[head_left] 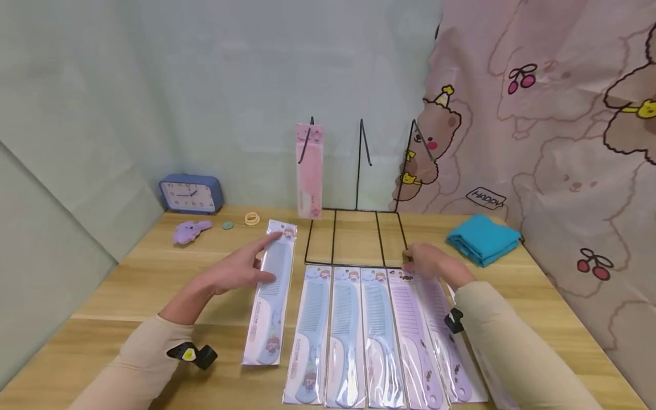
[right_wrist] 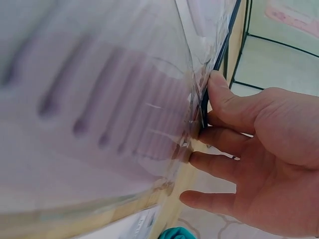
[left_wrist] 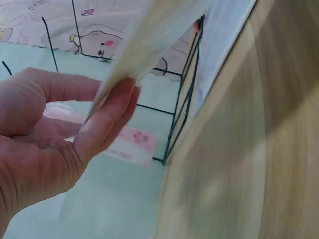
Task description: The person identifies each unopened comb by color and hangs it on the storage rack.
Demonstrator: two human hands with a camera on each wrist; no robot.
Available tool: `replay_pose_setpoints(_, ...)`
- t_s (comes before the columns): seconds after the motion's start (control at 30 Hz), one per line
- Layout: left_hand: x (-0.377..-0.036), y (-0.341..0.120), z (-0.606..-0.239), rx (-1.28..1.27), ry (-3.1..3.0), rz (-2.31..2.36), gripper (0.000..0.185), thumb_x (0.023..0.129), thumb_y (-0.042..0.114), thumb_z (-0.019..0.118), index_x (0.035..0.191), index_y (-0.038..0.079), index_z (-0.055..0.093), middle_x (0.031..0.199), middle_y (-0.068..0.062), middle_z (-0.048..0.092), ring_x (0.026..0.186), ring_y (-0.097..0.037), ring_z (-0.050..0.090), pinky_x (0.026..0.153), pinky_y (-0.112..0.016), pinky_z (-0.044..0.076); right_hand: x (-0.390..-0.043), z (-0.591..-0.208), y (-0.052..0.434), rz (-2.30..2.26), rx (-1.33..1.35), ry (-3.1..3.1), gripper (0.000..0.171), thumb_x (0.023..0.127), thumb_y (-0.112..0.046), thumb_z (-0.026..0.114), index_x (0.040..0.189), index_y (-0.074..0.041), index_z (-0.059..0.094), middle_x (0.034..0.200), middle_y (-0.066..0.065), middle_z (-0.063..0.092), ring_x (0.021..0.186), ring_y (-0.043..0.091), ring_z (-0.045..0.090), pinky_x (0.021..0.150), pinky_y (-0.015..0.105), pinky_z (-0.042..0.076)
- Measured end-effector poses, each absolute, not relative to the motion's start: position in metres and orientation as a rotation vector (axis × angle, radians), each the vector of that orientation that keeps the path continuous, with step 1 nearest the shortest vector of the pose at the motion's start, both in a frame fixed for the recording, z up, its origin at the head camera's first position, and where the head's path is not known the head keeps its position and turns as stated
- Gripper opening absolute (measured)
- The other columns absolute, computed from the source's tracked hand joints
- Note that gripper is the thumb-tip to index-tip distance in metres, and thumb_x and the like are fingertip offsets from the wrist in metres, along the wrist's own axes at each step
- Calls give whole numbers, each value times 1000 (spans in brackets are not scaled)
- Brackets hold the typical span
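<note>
Seven packaged combs counted: six flat on the bench [head_left: 128,296], one pink comb [head_left: 310,171] hung on the left hook of the wire rack [head_left: 361,165].

Left hand [head_left: 241,270] found at the top end of a blue comb [head_left: 271,296], which lay apart to the left of the row. In the left wrist view, the fingers [left_wrist: 107,117] were closed lightly on the edge of that packet [left_wrist: 149,45], thumb on one face, with that end raised off the bench.

Right hand [head_left: 435,265] found at the top of the outermost purple comb [head_left: 441,319], just beside the rack's base wire. In the right wrist view, thumb and forefinger [right_wrist: 227,102] were pinched on the packet's corner [right_wrist: 99,114], the other fingers loosely spread and holding nothing.

Three more blue combs [head_left: 345,330] and a second purple comb [head_left: 410,324] lay edge to edge between the two hands. Also noted: clock [head_left: 191,193], soft toy [head_left: 189,230], hair ring [head_left: 251,218], folded blue cloth [head_left: 483,238].

Risks judged:
- Slick film held only at an edge; packet likely to slip or swing from so slight a pinch.
- Neighbouring packets touching; lifting the purple comb could drag the next one out of line.
- Light wire rack close to the right hand; a knock could shift it and drop the pink comb.
</note>
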State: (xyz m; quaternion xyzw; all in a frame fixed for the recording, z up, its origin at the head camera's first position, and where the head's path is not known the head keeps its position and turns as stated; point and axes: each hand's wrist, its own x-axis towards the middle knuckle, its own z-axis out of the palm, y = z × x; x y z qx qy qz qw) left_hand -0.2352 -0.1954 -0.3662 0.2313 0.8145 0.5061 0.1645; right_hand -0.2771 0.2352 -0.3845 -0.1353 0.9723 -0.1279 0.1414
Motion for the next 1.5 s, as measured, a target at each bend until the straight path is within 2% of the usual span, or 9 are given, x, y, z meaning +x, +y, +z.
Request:
replay_pose_setpoints(0.1,-238,-190,-358,688,2264,1565,91,89,-4,69,161,20,19,140,-26,46,98,-30,66,77,-39,58,-277,-384,236,-400,-374,2809,52,100,-15,63,142,11,47,151,30,38,139,47,35,108,56,38)
replay_pose_setpoints(0.2,-238,-182,-351,698,2197,1708,88,89,-7,69,159,24,25,142,-25,49,106,-34,66,80,-44,59,-277,-386,236,-418,-365,2804,52,100,-15,63,142,11,47,151,29,38,139,46,35,108,56,38)
replay_pose_setpoints(0.33,-236,-167,-339,781,2160,1831,86,88,-5,72,157,23,29,138,-23,55,107,-36,67,78,-46,59,-278,-387,236,-414,-381,2811,51,100,-15,63,141,11,48,151,29,38,139,46,35,109,56,37)
replay_pose_setpoints(0.57,-234,-130,-311,1005,2119,1880,83,89,-2,72,156,22,31,133,-20,60,104,-35,68,78,-45,60,-278,-383,239,-359,-437,2829,49,99,-15,64,139,12,50,146,30,45,134,46,42,100,51,46)
replay_pose_setpoints(0.77,-236,-105,-297,1138,2080,1844,82,88,-6,71,156,21,33,133,-21,60,104,-36,68,78,-48,59,-278,-385,239,-411,-441,2818,50,99,-14,64,139,11,50,148,31,41,136,47,39,107,55,40)
replay_pose_setpoints(1.03,-241,-79,-282,1162,2062,1862,84,87,-8,70,156,21,32,130,-22,62,102,-37,69,77,-51,59,-279,-383,238,-375,-472,2838,49,97,-14,68,135,12,54,128,27,59,121,42,56,97,50,49)
replay_pose_setpoints(1.27,-247,-70,-285,1133,2010,1889,86,86,-13,68,156,20,32,128,-24,62,101,-38,69,79,-51,58,-282,-381,237,-373,-455,2838,49,97,-15,67,137,11,53,134,27,57,126,42,52,102,52,46)
replay_pose_setpoints(1.5,-257,-59,-292,1087,2017,1920,84,88,-13,66,156,21,32,130,-23,61,103,-37,68,79,-50,59,-279,-381,239,-413,-427,2834,48,97,-14,67,137,10,54,131,26,59,120,39,56,95,49,51)
